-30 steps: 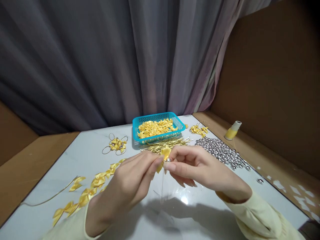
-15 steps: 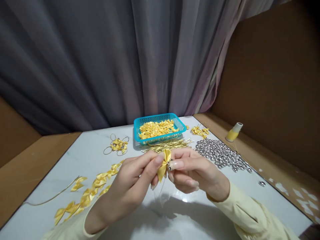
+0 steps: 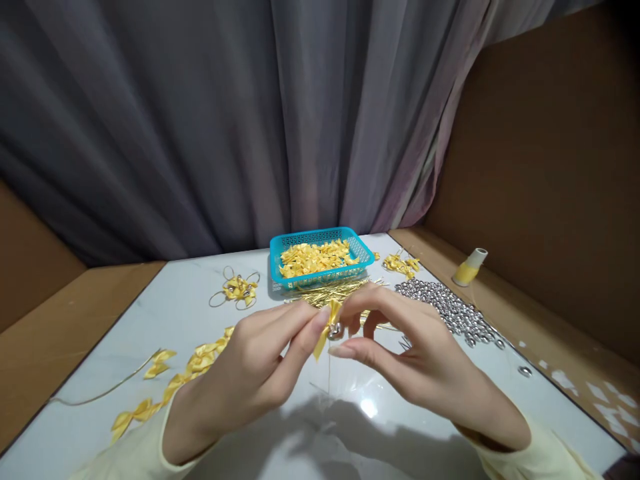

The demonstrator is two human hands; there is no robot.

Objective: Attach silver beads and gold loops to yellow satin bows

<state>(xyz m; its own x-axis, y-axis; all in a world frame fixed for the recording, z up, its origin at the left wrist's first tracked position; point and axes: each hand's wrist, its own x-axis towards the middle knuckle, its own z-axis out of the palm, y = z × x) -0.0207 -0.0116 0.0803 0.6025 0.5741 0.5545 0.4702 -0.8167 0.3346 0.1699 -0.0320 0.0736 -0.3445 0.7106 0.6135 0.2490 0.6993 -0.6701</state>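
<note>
The left hand [image 3: 267, 353] pinches the yellow bow [image 3: 323, 341], presumably to steady it; the right hand [image 3: 415, 347] hovers, fingers parted beside the silver beading [image 3: 335, 331].

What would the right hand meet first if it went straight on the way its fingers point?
Most likely the shiny silver bead against the yellow bow pinched by the left hand; the right hand is so near that contact already can't be ruled out.

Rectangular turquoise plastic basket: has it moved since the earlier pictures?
No: judged against the white tabletop, the turquoise basket keeps its place; the view itself shifts slightly.
</note>
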